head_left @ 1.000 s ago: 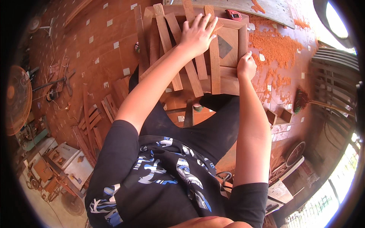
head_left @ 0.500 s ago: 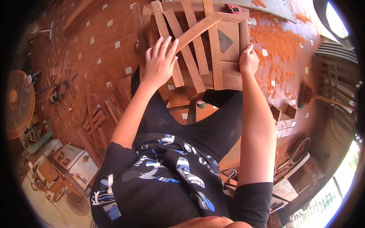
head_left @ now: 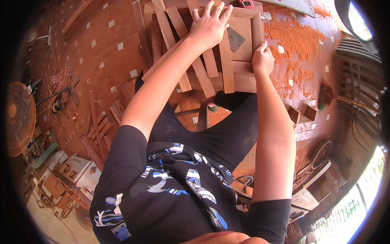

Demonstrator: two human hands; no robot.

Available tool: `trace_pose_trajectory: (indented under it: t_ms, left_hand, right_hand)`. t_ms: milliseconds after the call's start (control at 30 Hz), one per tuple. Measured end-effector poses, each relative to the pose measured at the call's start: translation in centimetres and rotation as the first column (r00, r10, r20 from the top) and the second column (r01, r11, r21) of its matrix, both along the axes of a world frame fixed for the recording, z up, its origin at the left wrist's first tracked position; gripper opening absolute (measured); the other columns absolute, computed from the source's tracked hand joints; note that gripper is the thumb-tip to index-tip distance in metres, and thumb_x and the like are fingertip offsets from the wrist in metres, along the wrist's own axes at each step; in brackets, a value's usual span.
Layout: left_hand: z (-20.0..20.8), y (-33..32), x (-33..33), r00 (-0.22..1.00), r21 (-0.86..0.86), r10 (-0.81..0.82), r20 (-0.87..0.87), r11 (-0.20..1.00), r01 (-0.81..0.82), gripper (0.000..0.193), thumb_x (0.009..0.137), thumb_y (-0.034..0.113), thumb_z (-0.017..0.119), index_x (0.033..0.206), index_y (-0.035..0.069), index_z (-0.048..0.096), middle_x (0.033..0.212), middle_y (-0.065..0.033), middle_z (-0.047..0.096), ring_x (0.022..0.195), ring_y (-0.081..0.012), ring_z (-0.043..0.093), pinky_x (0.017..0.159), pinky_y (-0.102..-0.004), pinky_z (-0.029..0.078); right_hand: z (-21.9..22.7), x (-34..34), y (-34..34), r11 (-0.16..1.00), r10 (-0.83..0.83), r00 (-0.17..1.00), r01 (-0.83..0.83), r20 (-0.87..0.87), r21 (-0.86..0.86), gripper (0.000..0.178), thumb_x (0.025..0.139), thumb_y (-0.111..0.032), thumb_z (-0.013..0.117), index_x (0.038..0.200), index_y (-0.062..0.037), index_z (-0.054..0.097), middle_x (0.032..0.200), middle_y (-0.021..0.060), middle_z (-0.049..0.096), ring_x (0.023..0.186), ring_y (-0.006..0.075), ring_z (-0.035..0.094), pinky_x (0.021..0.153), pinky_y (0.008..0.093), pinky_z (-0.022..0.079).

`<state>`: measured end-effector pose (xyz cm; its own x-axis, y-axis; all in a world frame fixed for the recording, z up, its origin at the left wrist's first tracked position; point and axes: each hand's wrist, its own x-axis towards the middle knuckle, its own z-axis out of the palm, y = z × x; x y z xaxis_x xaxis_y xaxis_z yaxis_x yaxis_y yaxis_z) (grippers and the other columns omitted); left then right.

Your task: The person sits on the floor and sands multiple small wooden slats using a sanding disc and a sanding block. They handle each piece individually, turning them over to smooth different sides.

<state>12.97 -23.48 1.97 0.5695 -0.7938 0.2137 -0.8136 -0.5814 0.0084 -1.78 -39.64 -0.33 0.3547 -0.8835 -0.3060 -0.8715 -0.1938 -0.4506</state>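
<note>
A framed wooden piece [head_left: 257,32] lies over my knees, with a light panel and a dark diamond shape [head_left: 234,39] showing inside it. Several wooden strips [head_left: 227,65] lie across it, roughly side by side. One more strip [head_left: 149,74] crosses them at a slant, partly hidden beneath my left forearm. On top of its upper end lies my left hand [head_left: 208,29], fingers spread. My right hand [head_left: 263,60] holds the right edge of the frame, thumb on top.
A red tape measure [head_left: 245,3] sits at the far edge of the frame. Orange wood shavings [head_left: 292,38] cover the floor to the right, near a broom [head_left: 327,96] and a small wooden box [head_left: 301,115]. More wood pieces [head_left: 99,126] and a fan [head_left: 19,118] are at left.
My left hand has moved up and to the right along the slanted strip, which now reaches farther down-left under my forearm. My right hand keeps its hold on the frame.
</note>
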Motion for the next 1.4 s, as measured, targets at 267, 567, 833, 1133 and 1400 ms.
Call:
trace_pose_trajectory:
  t_ms: [267, 567, 833, 1133, 1400]
  left_hand:
    - [1.1, 5.2, -2.9, 0.998, -0.005, 0.052, -0.031, 0.999, -0.053, 0.063, 0.102, 0.032, 0.058, 0.160, 0.019, 0.035, 0.159, -0.0046, 0.043, 0.147, -0.0267, 0.038, 0.113, -0.0519, 0.033]
    - [4.4, 12.5, -12.2, 0.942, -0.062, 0.304, -0.144, 0.947, -0.315, 0.051, 0.098, 0.013, 0.061, 0.149, 0.016, 0.054, 0.158, -0.0105, 0.043, 0.150, -0.0370, 0.032, 0.117, -0.0543, 0.027]
    - [0.8, 5.8, -14.5, 0.950, -0.135, -0.005, -0.313, 0.990, -0.039, 0.062, 0.097, 0.026, 0.062, 0.152, 0.002, 0.044, 0.163, -0.0202, 0.032, 0.155, -0.0396, 0.021, 0.121, -0.0655, 0.013]
    - [1.5, -2.3, -8.0, 0.936, -0.210, -0.250, -0.247, 0.957, 0.201, 0.037, 0.083, 0.013, 0.069, 0.118, 0.006, 0.070, 0.127, -0.0112, 0.066, 0.126, -0.0309, 0.057, 0.105, -0.0510, 0.044]
    - [3.5, -7.0, -5.7, 0.961, 0.388, -0.159, -0.227, 0.890, 0.239, 0.049, 0.079, 0.006, 0.075, 0.125, 0.016, 0.062, 0.122, -0.0054, 0.061, 0.117, -0.0242, 0.061, 0.091, -0.0472, 0.050]
  right_hand:
    - [-0.3, -0.2, -0.3, 1.000, -0.001, 1.000, 0.001, 0.001, 0.010, 0.065, 0.104, -0.053, 0.033, 0.106, -0.0026, 0.074, 0.109, 0.0218, 0.073, 0.108, 0.0401, 0.068, 0.095, 0.0502, 0.051]
    - [-0.8, 0.0, -0.4, 1.000, 0.011, 1.000, -0.011, -0.013, -0.006, 0.066, 0.105, -0.054, 0.032, 0.108, -0.0022, 0.073, 0.109, 0.0208, 0.074, 0.109, 0.0385, 0.068, 0.095, 0.0495, 0.052]
    - [-0.5, -0.3, -0.4, 1.000, -0.001, 1.000, 0.001, 0.005, 0.026, 0.065, 0.104, -0.054, 0.033, 0.110, -0.0021, 0.073, 0.110, 0.0221, 0.073, 0.109, 0.0398, 0.068, 0.095, 0.0499, 0.051]
    - [-0.5, 0.0, -0.5, 1.000, 0.013, 1.000, -0.012, -0.019, 0.022, 0.065, 0.104, -0.053, 0.033, 0.111, -0.0022, 0.073, 0.112, 0.0218, 0.073, 0.110, 0.0392, 0.068, 0.097, 0.0498, 0.051]
    - [-0.7, -0.3, -0.4, 0.999, -0.003, 1.000, 0.004, -0.019, 0.036, 0.064, 0.104, -0.053, 0.034, 0.114, -0.0019, 0.072, 0.113, 0.0218, 0.073, 0.111, 0.0380, 0.068, 0.097, 0.0485, 0.052]
